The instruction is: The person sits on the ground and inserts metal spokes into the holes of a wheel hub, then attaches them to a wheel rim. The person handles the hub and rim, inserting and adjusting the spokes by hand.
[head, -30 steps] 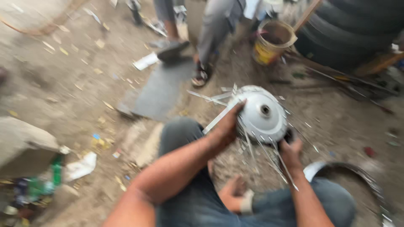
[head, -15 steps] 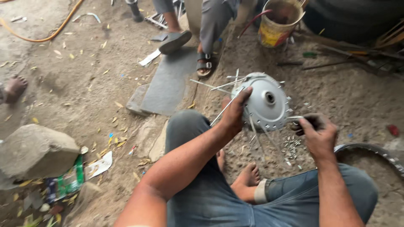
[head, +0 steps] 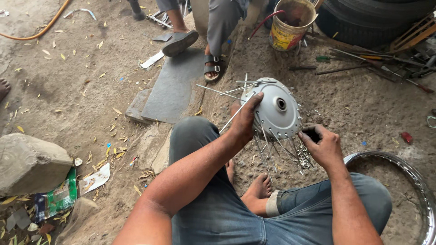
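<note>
I sit on dirt ground with my knees up, in blue jeans. My left hand (head: 245, 120) grips the left edge of a grey metal wheel hub (head: 277, 111), held upright above my bare feet. Several thin steel spokes (head: 272, 152) stick out of the hub's rim and hang below it. My right hand (head: 323, 146) is at the hub's lower right, fingers curled on a small dark object and touching the spoke ends.
A chrome wheel rim (head: 415, 177) lies on the ground at right. A person's sandalled feet (head: 212, 68) stand on a grey slab (head: 175, 88) ahead. A yellow bucket (head: 290, 25), tyres (head: 377, 18) and tools (head: 377, 63) sit beyond. A large stone (head: 29, 163) lies at left.
The view has steadied and shifted. My right hand moved in from the right, close against the hub's lower spokes. My left hand keeps hold of the hub.
</note>
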